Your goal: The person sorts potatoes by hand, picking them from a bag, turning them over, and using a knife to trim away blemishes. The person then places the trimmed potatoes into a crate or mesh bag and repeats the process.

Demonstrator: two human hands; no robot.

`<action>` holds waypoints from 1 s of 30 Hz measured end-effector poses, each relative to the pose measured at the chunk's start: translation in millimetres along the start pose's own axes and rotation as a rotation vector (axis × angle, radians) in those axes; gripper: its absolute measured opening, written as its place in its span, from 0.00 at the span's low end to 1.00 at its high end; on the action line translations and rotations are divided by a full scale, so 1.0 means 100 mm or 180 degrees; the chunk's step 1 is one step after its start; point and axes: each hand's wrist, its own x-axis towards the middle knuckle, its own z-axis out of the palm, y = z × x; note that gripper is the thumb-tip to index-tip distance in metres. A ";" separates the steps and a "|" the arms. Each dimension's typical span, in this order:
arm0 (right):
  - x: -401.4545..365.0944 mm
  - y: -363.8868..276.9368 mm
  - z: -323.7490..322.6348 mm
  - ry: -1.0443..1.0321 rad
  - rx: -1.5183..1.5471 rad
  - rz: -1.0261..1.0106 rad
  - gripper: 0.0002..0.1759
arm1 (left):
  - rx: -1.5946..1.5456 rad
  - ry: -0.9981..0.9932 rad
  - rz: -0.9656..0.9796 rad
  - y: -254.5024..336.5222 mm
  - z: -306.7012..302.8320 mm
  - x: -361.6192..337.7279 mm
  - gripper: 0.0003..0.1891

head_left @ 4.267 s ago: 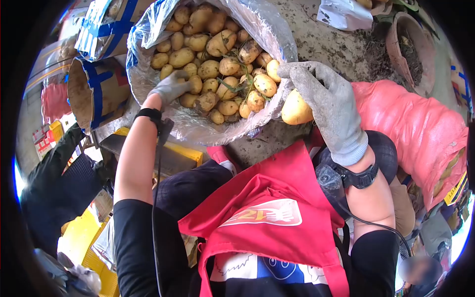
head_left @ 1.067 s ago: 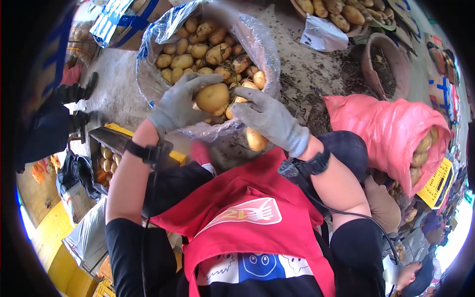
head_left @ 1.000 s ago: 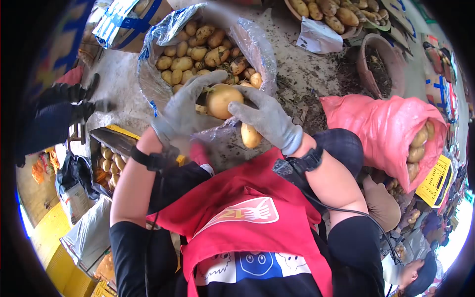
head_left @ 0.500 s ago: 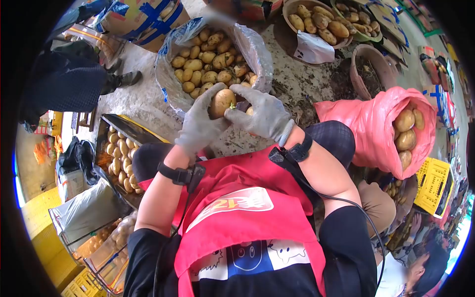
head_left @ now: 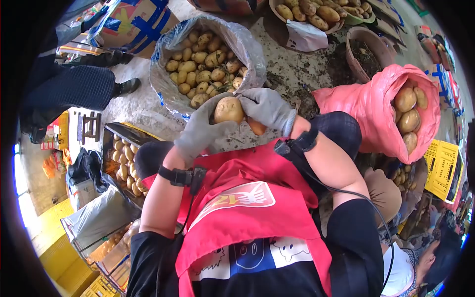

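Observation:
My left hand point(head_left: 204, 126), in a grey work glove, is closed around a round tan potato point(head_left: 229, 110) held in front of my lap. The fingers of my gloved right hand point(head_left: 268, 110) are bent in at the potato's right side. Below that palm an orange-brown smooth piece point(head_left: 256, 126) sticks out; the rest is covered by the glove, and I cannot tell what it is. Just beyond my hands stands a container lined with clear plastic point(head_left: 251, 47), holding many potatoes point(head_left: 203, 62), some with bits of green stem.
A pink sack point(head_left: 358, 116) of potatoes lies open to my right, near a yellow crate point(head_left: 442, 171). A pinkish tub point(head_left: 357, 62) and a potato-filled basin point(head_left: 316, 16) stand beyond. More potatoes point(head_left: 123, 161) are at left. Another person's leg point(head_left: 84, 88) is at far left.
The potato has turned in my left hand, and the green sprout on it no longer shows. My right hand has shifted slightly, exposing more of the orange-brown piece. The whole view has tilted.

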 end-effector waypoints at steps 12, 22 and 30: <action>0.10 0.43 -0.26 -0.1028 -0.1451 -0.0059 0.28 | -0.2418 -0.0202 0.0694 0.17 -0.53 -0.95 0.36; 0.37 0.73 0.03 -0.1313 -0.0756 0.0787 0.16 | -0.1265 0.3774 0.2066 -0.22 -1.88 -4.58 0.32; 0.19 -0.19 0.33 -0.0851 0.0193 0.0993 0.15 | -0.2090 0.4057 0.4511 -1.23 -1.77 -6.92 0.43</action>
